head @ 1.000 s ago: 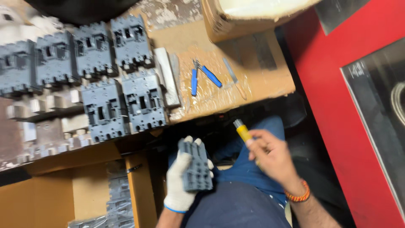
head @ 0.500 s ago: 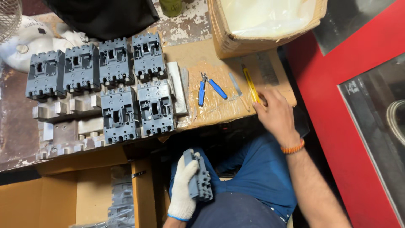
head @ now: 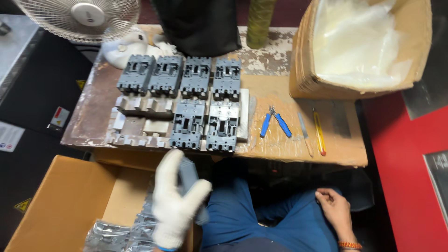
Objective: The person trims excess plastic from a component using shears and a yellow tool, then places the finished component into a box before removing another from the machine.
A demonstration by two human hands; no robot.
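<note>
The white-gloved left hand grips 1 grey moulded plastic breaker housing over the open cardboard box, below the tabletop. Keep the fingers clenched and the housing level; the bare right hand rests loosely curled, holding nothing.

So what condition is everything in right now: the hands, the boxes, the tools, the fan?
Left hand: in a white knitted glove, gripping a grey plastic breaker block.
Right hand: bare, empty, resting on the blue trouser leg.
Blue-handled pliers: lying with handles spread.
Yellow-handled screwdriver: lying flat on the table.
Lined cardboard box: open.
Brown cardboard box: open, holding bagged parts.
White fan: motion cannot be told.
</note>
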